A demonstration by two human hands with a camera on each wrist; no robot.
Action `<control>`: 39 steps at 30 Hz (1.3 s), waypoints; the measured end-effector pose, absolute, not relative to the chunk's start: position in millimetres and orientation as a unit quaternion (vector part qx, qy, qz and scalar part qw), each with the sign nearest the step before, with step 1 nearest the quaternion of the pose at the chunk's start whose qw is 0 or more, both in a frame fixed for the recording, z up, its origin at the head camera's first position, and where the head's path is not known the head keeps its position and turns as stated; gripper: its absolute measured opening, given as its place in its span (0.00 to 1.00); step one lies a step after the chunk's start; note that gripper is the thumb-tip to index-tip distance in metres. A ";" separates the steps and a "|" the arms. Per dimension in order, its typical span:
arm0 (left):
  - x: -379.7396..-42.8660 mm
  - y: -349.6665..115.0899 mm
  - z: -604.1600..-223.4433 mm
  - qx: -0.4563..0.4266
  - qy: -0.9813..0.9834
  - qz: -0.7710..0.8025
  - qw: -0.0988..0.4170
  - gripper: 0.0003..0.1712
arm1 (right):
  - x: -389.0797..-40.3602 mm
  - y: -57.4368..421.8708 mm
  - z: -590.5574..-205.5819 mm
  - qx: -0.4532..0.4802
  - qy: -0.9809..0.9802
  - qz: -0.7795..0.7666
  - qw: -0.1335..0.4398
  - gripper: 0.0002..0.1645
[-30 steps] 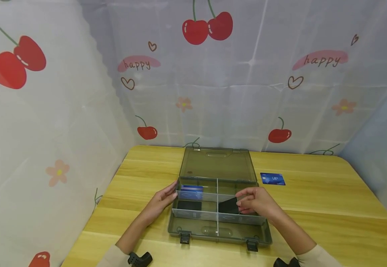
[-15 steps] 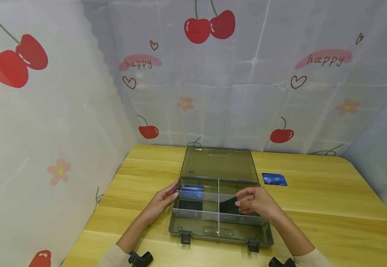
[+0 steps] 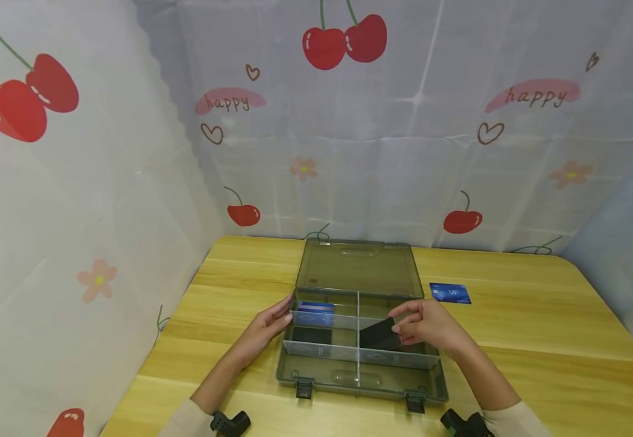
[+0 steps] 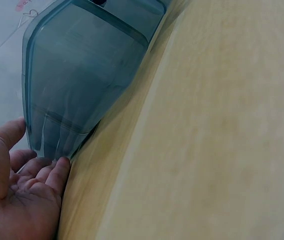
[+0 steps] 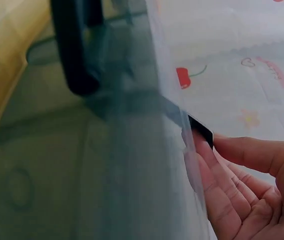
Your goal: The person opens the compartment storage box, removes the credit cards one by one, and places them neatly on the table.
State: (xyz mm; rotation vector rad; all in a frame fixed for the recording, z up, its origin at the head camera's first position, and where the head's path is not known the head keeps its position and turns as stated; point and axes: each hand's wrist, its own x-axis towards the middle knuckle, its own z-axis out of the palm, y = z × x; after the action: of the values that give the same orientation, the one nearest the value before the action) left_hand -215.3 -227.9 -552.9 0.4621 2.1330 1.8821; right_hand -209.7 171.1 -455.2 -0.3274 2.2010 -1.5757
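A translucent olive-green plastic box (image 3: pixel 318 379) lies with its lid swung back, split by clear dividers into several compartments. My right hand (image 3: pixel 431 328) pinches a black card (image 3: pixel 380 335) by its right end, between thumb and fingers, over the middle right compartment. The card slants, its left end low near the centre divider; in the right wrist view its corner (image 5: pixel 202 130) pokes above the box wall. My left hand (image 3: pixel 266 328) touches the box's left side with fairly straight fingers, the thumb at the rim in the left wrist view. Another black card (image 3: pixel 312 335) lies in the middle left compartment.
Blue cards (image 3: pixel 316 312) sit in the back left compartment. A blue VIP card (image 3: pixel 450 293) lies on the wooden table (image 3: pixel 524 352), right of the lid (image 3: pixel 358 270). Two black latches (image 3: pixel 304 389) hang at the box's front. A cherry-print curtain (image 3: pixel 371 158) stands behind the table.
My right hand has moved slightly right, raising the right end of the black card so that it slants more. My left hand stays at the box's side.
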 end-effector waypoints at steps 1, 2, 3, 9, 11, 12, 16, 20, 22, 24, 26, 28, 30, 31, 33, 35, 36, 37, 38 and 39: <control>-215.6 -227.3 -553.2 0.158 0.734 0.647 0.130 0.37 | -210.1 174.1 -453.1 -0.118 0.792 -0.564 0.203 0.21; -215.8 -226.7 -553.4 0.159 0.734 0.647 0.131 0.37 | -210.6 177.2 -451.1 -0.120 0.794 -0.562 0.199 0.21; -215.9 -226.2 -553.8 0.161 0.734 0.647 0.131 0.37 | -211.1 180.3 -448.9 -0.121 0.795 -0.562 0.195 0.21; -215.4 -223.8 -553.0 0.166 0.730 0.649 0.132 0.36 | -215.0 197.3 -437.1 -0.114 0.800 -0.564 0.167 0.24; -215.4 -223.0 -552.8 0.167 0.729 0.651 0.132 0.36 | -216.3 203.3 -434.2 -0.106 0.801 -0.567 0.160 0.25; -215.6 -222.7 -553.1 0.169 0.728 0.651 0.132 0.36 | -217.0 206.6 -433.0 -0.103 0.800 -0.570 0.156 0.25; -216.5 -221.1 -554.2 0.168 0.725 0.655 0.134 0.36 | -219.1 219.2 -428.7 -0.097 0.793 -0.584 0.145 0.25; -216.4 -220.8 -554.7 0.166 0.725 0.655 0.136 0.36 | -219.6 229.1 -423.2 -0.098 0.789 -0.592 0.133 0.27; -216.1 -221.4 -554.3 0.169 0.728 0.651 0.131 0.36 | -220.2 232.8 -420.4 -0.100 0.785 -0.598 0.127 0.28; -216.2 -222.0 -554.3 0.168 0.729 0.651 0.129 0.36 | -221.0 236.2 -417.8 -0.098 0.784 -0.601 0.120 0.29; -216.6 -222.1 -554.3 0.166 0.729 0.652 0.128 0.36 | -221.6 239.8 -415.1 -0.096 0.783 -0.604 0.112 0.30; -217.3 -221.8 -554.7 0.164 0.726 0.655 0.130 0.36 | -221.6 243.6 -412.6 -0.089 0.782 -0.608 0.103 0.31; -217.9 -221.4 -555.0 0.164 0.723 0.657 0.135 0.36 | -222.0 247.6 -410.6 -0.084 0.779 -0.614 0.096 0.32; -218.0 -221.5 -555.0 0.166 0.723 0.656 0.137 0.36 | -222.0 249.2 -409.6 -0.081 0.778 -0.616 0.092 0.32; -217.9 -222.1 -554.9 0.166 0.725 0.654 0.139 0.36 | -222.8 251.8 -408.1 -0.074 0.777 -0.620 0.085 0.32; -217.3 -223.1 -554.5 0.163 0.728 0.652 0.137 0.36 | -224.1 253.2 -406.6 -0.069 0.774 -0.625 0.079 0.30; -216.9 -223.7 -554.1 0.161 0.730 0.651 0.135 0.36 | -224.9 253.7 -405.8 -0.066 0.772 -0.628 0.077 0.29; -216.5 -224.4 -553.8 0.157 0.732 0.650 0.134 0.36 | -225.7 254.1 -405.0 -0.063 0.769 -0.631 0.076 0.27; -216.1 -224.9 -553.4 0.153 0.733 0.649 0.133 0.36 | -226.6 254.7 -404.4 -0.061 0.766 -0.635 0.074 0.25; -215.7 -225.2 -552.9 0.151 0.734 0.649 0.133 0.36 | -227.4 255.4 -403.9 -0.058 0.762 -0.640 0.073 0.23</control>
State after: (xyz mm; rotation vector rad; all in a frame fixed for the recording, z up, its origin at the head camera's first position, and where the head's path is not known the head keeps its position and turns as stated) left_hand -215.7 -225.2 -552.9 0.4376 2.1297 1.8821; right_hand -227.4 255.4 -403.9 -0.1740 2.2904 -1.9234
